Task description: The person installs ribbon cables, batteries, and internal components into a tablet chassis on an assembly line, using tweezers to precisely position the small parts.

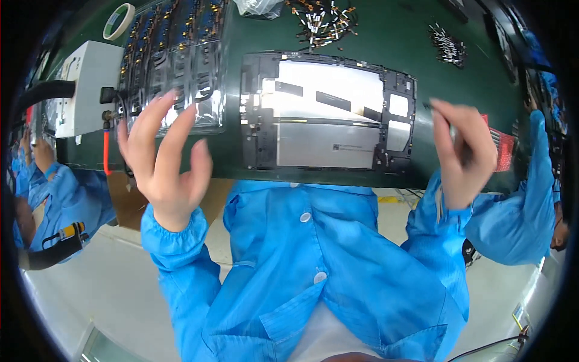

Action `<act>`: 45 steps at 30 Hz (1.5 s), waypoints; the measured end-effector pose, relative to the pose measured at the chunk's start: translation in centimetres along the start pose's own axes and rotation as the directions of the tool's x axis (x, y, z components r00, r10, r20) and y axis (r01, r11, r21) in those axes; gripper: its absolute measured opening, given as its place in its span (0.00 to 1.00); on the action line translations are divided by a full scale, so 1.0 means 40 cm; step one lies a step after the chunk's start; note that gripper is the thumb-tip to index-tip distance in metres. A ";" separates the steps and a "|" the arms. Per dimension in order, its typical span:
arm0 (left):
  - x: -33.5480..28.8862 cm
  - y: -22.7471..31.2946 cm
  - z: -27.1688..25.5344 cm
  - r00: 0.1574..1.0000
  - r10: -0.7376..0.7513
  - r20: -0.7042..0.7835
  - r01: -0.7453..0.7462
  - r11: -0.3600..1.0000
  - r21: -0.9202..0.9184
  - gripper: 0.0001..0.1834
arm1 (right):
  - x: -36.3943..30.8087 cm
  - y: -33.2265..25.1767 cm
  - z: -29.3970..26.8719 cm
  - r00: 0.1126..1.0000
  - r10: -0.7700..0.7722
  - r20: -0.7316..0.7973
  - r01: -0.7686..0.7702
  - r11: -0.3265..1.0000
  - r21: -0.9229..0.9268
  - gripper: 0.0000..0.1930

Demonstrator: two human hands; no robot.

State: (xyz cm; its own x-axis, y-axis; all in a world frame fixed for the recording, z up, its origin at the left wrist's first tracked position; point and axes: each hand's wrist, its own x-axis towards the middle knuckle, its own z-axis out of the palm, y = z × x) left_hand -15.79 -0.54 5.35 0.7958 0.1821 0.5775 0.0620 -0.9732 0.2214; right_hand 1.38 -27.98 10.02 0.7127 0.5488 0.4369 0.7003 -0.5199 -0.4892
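Note:
An opened tablet (324,143) lies on the green work table in front of me, its silver battery panels and dark frame showing. My left hand (166,157) hovers to its left, fingers spread, with nothing in it. Behind those fingers is a clear plastic tray (211,116) holding rows of small dark electronic parts. My right hand (464,148) is raised just off the tablet's right edge, thumb and forefinger pinched together. A tiny dark speck shows at its fingertips, too small to name.
A pile of short cables (322,25) lies beyond the tablet, and small dark pieces (447,45) sit at the far right. On the left stand a white box (90,87) and a tape roll (119,22). Red mesh (504,148) lies at right. Co-workers in blue sit at both sides.

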 end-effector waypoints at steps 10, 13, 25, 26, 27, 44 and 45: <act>0.233 0.121 0.317 0.992 0.093 0.080 -0.041 0.865 -0.500 0.27 | 0.097 0.088 0.222 0.859 -0.492 0.144 0.512 0.810 -0.287 0.13; 0.223 0.115 0.341 0.990 0.131 0.047 -0.095 0.885 -0.456 0.29 | 0.094 0.086 0.217 0.855 -0.473 0.212 0.517 0.806 -0.287 0.14; 0.204 0.117 0.316 0.980 0.090 0.179 -0.007 0.909 -0.417 0.34 | 0.096 0.064 0.214 0.863 -0.440 0.248 0.502 0.806 -0.314 0.16; 0.205 0.118 0.315 0.977 0.091 0.190 -0.007 0.915 -0.403 0.34 | 0.096 0.065 0.216 0.859 -0.440 0.261 0.507 0.803 -0.315 0.16; 0.206 0.118 0.315 0.977 0.090 0.193 -0.005 0.914 -0.405 0.34 | 0.097 0.064 0.217 0.855 -0.439 0.275 0.512 0.799 -0.316 0.17; 0.204 0.134 0.313 0.949 0.211 0.235 -0.115 0.923 -0.367 0.35 | 0.088 0.078 0.191 0.930 -0.193 0.314 0.251 0.955 -0.157 0.14; 0.203 0.137 0.309 0.947 0.223 0.231 -0.127 0.921 -0.369 0.35 | 0.092 0.087 0.182 0.921 -0.194 0.339 0.239 0.966 -0.097 0.13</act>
State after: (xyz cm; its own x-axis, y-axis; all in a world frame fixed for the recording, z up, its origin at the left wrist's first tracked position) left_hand -1.52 -6.13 1.55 0.9065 -0.0773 0.4150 -0.2664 -0.8674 0.4203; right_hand 6.15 -23.00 4.44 0.5064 0.8278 0.2414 0.8509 -0.4345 -0.2951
